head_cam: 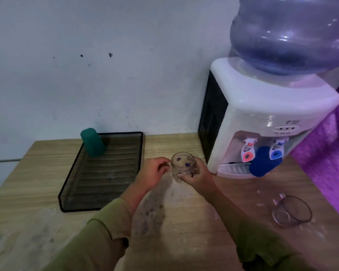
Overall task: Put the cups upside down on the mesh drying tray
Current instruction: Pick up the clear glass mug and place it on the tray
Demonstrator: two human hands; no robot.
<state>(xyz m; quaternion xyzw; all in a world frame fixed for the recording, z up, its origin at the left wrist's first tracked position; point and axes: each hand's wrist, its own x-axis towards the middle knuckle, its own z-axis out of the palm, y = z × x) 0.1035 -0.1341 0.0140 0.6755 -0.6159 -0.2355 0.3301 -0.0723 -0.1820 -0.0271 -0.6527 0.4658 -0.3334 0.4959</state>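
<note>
A clear glass mug (183, 164) with purple spots is held above the table, just right of the black mesh drying tray (106, 192). My left hand (152, 174) pinches its handle and my right hand (197, 177) wraps its body. A green cup (93, 142) stands upside down in the tray's far left corner. A blue cup (261, 161) stands upside down on the dispenser's drip grate. A clear glass (291, 211) sits on the table at the right.
A white water dispenser (262, 118) with a large blue bottle (290, 34) stands at the back right of the wooden table (184, 222). A purple cloth (327, 153) hangs at the right edge. A pale wall lies behind.
</note>
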